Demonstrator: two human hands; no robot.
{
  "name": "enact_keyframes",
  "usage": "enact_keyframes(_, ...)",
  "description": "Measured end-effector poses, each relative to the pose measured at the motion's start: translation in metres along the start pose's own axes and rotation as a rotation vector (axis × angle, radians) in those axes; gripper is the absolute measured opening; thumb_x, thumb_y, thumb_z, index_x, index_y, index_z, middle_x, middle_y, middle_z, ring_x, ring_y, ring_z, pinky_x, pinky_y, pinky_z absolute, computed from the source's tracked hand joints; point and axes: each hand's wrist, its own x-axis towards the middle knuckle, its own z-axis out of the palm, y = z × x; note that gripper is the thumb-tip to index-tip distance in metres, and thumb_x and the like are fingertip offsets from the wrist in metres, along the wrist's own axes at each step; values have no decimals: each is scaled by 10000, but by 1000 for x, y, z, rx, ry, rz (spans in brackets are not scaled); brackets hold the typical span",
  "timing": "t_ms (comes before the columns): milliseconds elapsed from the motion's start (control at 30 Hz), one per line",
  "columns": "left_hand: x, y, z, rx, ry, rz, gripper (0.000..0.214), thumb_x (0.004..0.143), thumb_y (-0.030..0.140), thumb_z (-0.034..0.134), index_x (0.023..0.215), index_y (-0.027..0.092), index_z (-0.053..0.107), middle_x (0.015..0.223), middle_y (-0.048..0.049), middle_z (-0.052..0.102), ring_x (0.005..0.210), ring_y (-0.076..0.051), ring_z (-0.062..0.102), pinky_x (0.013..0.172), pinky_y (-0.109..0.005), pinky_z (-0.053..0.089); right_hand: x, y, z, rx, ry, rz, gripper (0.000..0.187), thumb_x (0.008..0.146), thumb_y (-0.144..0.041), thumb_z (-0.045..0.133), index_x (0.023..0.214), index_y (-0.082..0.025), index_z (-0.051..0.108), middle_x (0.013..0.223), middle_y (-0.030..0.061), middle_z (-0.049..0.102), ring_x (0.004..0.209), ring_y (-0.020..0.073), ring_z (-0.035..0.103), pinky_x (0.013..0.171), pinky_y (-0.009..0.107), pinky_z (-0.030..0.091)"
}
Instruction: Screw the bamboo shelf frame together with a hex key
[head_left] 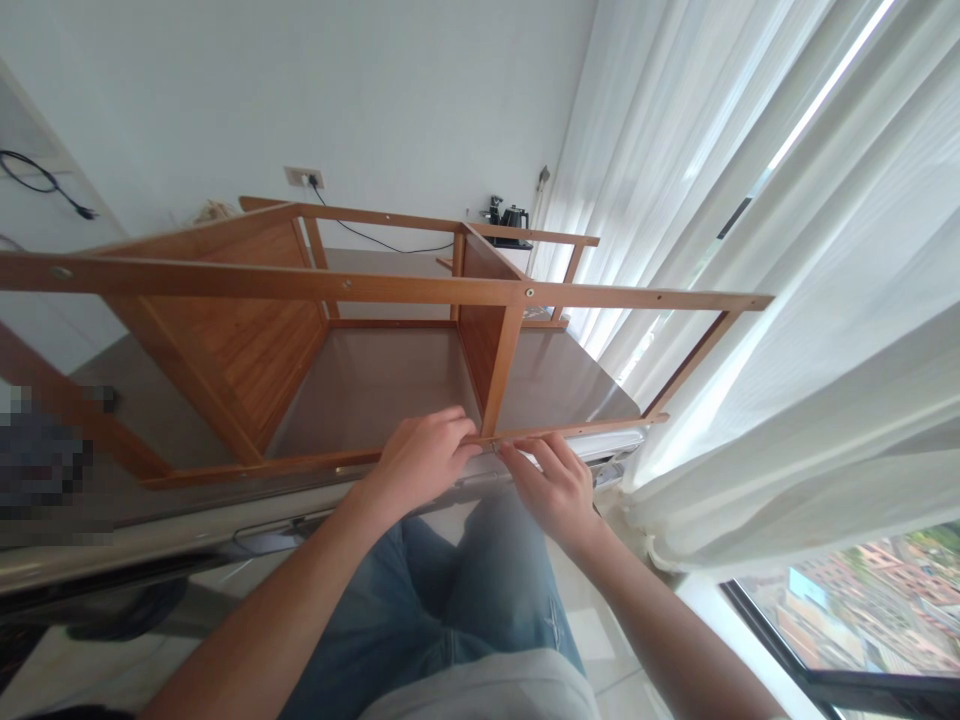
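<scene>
A brown wooden shelf frame (pixel 420 288) lies on its side on the table, with slatted panels set between its long rails. Both hands meet at the near lower rail, by the foot of a cross-piece (pixel 504 365). My left hand (pixel 424 460) is closed, its fingers and thumb gripping this rail just left of the joint. On the other side of the joint, my right hand (pixel 551 485) pinches thumb and finger together at a small thing too tiny to name. Screw heads and holes show along the upper rail.
The dark glossy tabletop (pixel 382 375) has a pale near edge close to my legs. White curtains (pixel 720 200) hang at the right beside a window. A black kettle (pixel 514 218) stands at the back. A cord runs from a wall socket (pixel 304 178).
</scene>
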Motion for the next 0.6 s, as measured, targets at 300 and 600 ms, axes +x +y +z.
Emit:
enact_keyframes(300,-1,-3,10,-32,4,31,145,985,331,615,957,242,726,959,-19,700,890,-194,681,714,-280,411,-2,5,3,63,-116,-84,207,995,-88,569,1108,-176,717,963,82,718,911,213,638,776,346,513)
enact_keyframes(600,1,-2,14,-99,-27,-3,157,974,273,596,870,237,707,954,-24,696,865,-187,679,723,-277,436,0,15,3,79,-119,-273,218,1035,-119,506,1118,-130,707,922,99,715,922,214,662,757,341,543)
